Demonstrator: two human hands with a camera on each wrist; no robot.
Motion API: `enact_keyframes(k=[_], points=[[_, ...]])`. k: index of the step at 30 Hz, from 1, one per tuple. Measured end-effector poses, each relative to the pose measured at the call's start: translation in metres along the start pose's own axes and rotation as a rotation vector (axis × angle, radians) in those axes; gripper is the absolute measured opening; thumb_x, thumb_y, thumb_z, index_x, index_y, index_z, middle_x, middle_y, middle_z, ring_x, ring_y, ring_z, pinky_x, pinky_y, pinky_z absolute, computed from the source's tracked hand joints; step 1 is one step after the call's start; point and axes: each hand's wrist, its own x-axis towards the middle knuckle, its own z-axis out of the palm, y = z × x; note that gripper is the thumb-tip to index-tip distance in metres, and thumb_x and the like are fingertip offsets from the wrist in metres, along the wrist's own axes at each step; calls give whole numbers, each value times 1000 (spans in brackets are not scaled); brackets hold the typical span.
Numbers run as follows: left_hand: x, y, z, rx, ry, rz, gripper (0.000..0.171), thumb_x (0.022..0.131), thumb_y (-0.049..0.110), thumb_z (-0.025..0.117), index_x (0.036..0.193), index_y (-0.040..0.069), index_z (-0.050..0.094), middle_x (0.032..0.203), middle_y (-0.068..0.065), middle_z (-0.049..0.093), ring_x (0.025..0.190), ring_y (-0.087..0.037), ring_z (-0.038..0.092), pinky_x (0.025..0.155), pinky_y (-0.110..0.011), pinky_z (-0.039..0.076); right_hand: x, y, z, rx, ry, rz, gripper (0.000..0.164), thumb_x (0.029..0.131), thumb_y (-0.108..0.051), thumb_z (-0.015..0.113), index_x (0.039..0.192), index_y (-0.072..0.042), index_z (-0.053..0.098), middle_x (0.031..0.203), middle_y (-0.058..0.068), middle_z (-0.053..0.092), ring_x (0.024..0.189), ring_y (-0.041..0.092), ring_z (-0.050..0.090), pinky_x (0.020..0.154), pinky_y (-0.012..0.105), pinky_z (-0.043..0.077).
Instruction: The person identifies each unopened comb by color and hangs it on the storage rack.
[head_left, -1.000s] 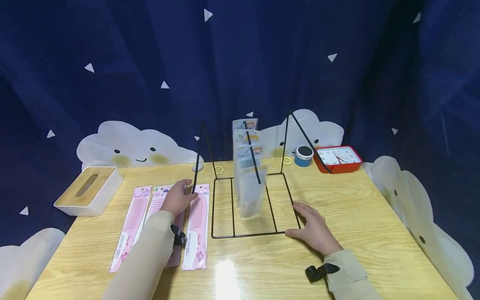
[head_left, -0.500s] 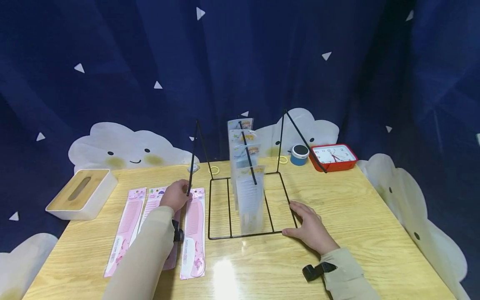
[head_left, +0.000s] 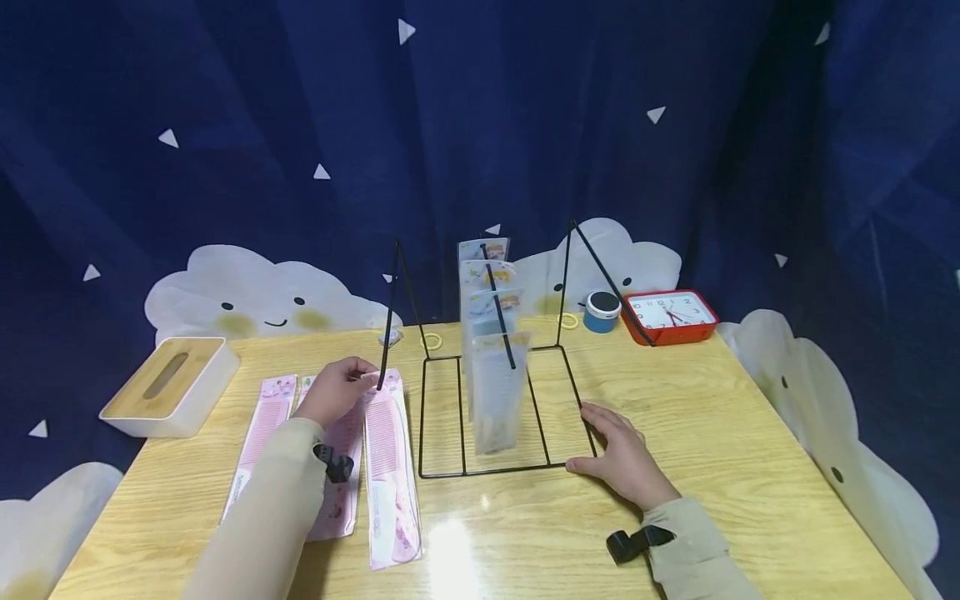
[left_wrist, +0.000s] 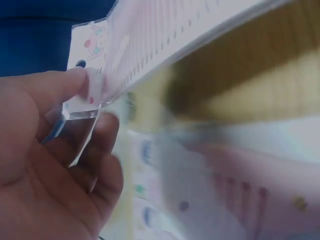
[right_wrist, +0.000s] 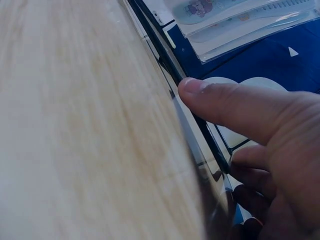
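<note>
My left hand (head_left: 337, 390) pinches the printed top card of a packaged pink comb (head_left: 390, 483) between thumb and fingers. The card's hole shows beside the thumb in the left wrist view. In the head view, the tip of the rack's left prong (head_left: 387, 333) overlaps this card, and the pack slants toward the table's front. The black wire rack (head_left: 495, 472) stands on the table. My right hand (head_left: 624, 458) rests at its front right corner, thumb on the front bar and fingers by the side bar. Two more packaged pink combs (head_left: 268, 417) lie under and beside my left arm.
Several clear comb packs (head_left: 501, 392) hang on the rack's middle prong. The right prong (head_left: 611, 279) juts forward. A tissue box (head_left: 168, 385) stands at left; a small blue speaker (head_left: 602, 312) and a red clock (head_left: 670, 317) stand back right, near yellow rings (head_left: 568, 322).
My left hand has drawn back left from the prong tip and now holds the packaged comb's top at the prong. The hanging packs swing slightly. My right hand stays at the rack's corner.
</note>
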Motion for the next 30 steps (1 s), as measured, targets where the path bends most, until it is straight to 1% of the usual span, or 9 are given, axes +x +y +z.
enact_keyframes(k=[2, 6, 9, 11, 15, 20, 23, 26, 30], points=[[-8, 6, -6, -73, 21, -1, 20, 101, 21, 61, 112, 6, 68, 104, -10, 67, 90, -22, 59, 75, -35, 49, 0, 1, 1, -3, 2, -2, 92, 74, -33, 90, 147, 2, 47, 154, 19, 42, 141, 45, 33, 108, 66, 21], [-24, 20, -17, -233, 57, -7, 26, 100, 24, 64, 116, 3, 67, 106, -11, 68, 89, -20, 62, 79, -34, 55, 1, 1, 1, -15, 14, -15, 92, 73, -34, 90, 146, 3, 48, 153, 19, 44, 140, 45, 35, 108, 65, 23], [-38, 33, -23, -295, 64, 4, 30, 99, 28, 66, 116, 3, 67, 107, -11, 69, 92, -21, 64, 83, -35, 56, 1, 1, 1, -17, 23, -16, 91, 72, -34, 90, 145, 3, 49, 152, 18, 45, 139, 44, 36, 108, 64, 26], [-48, 41, -25, -301, 74, 15, 30, 98, 30, 67, 115, 5, 68, 105, -10, 69, 92, -21, 63, 83, -36, 55, 1, 2, 1, -17, 23, -20, 90, 73, -34, 90, 144, 4, 50, 151, 18, 46, 137, 44, 37, 108, 62, 29], [-68, 53, -28, -325, 97, 78, 27, 97, 26, 68, 113, 4, 69, 100, -9, 69, 88, -20, 62, 80, -34, 55, 1, 1, 0, -10, 19, -23, 88, 73, -32, 90, 143, 4, 50, 150, 19, 46, 135, 43, 39, 107, 59, 36], [-90, 64, -31, -385, 137, 159, 25, 96, 23, 69, 110, 1, 70, 92, -6, 69, 81, -15, 62, 74, -27, 53, 1, 1, -2, -6, 10, -15, 88, 74, -34, 89, 144, 4, 50, 149, 19, 47, 136, 44, 38, 108, 60, 34], [-104, 71, -32, -409, 165, 194, 24, 96, 21, 70, 107, 1, 70, 86, -3, 67, 77, -13, 59, 69, -27, 51, 1, 1, -3, -9, 3, -10, 88, 75, -36, 89, 144, 4, 50, 149, 20, 47, 137, 44, 38, 109, 60, 33], [-116, 82, -33, -412, 193, 242, 19, 95, 17, 71, 105, 1, 71, 86, 1, 67, 74, -13, 56, 65, -27, 48, 1, 1, -4, -7, 0, 9, 88, 75, -36, 89, 143, 4, 51, 147, 21, 47, 135, 44, 41, 108, 59, 36], [-131, 97, -34, -419, 225, 313, 11, 94, 11, 71, 100, 2, 73, 87, 2, 69, 70, -13, 53, 61, -26, 45, 2, 0, -5, 0, -16, 41, 87, 75, -37, 88, 143, 2, 51, 147, 19, 48, 134, 43, 45, 106, 57, 38]])
